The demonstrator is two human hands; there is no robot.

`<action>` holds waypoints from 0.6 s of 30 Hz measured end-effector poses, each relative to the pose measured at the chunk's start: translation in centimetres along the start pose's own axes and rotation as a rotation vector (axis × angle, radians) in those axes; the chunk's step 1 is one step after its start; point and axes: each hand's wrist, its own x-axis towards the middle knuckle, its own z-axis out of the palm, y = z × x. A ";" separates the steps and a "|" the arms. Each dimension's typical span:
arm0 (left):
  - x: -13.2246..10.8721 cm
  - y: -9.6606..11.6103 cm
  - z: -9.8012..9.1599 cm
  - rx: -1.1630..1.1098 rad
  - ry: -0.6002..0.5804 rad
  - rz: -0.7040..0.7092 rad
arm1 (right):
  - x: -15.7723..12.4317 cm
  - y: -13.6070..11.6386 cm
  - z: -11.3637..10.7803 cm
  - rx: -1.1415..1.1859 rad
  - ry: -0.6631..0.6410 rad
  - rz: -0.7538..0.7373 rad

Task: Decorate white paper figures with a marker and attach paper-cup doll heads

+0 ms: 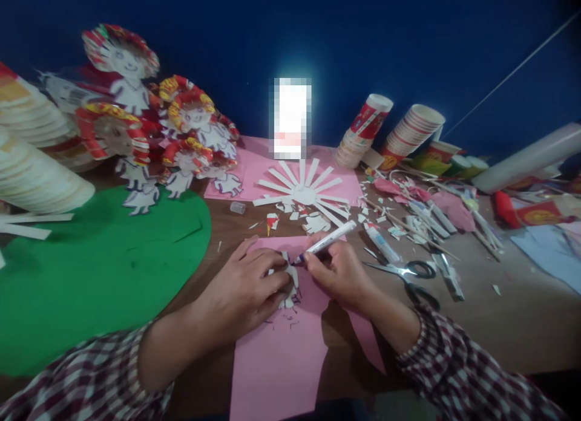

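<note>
My right hand grips a white marker, its dark tip low against a small white paper cutout. The cutout lies on a pink paper sheet. My left hand rests over the cutout with bent fingers, pressing it down and hiding part of it. Dark pen marks show on the pink sheet just below the cutout. Right of my right hand lie scissors with black handles and a glue tube.
Behind my hands, a white cup cut into strips sits among paper scraps. A green paper round covers the left, near stacked paper cups and paper figures with red-yellow rings. More cup stacks stand back right; a bright phone-like screen glows behind.
</note>
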 end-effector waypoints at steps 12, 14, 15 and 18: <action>0.1 0.0 -0.1 -0.011 0.000 -0.006 | 0.0 -0.1 0.0 0.024 0.014 0.017; 0.1 0.0 -0.1 -0.007 0.005 -0.001 | 0.0 -0.1 0.0 0.028 0.015 0.014; 0.1 0.0 -0.1 -0.004 0.006 0.002 | 0.0 -0.1 0.0 0.023 0.011 0.009; 0.1 0.0 0.0 0.003 0.008 0.006 | 0.0 -0.1 -0.1 0.006 -0.010 -0.007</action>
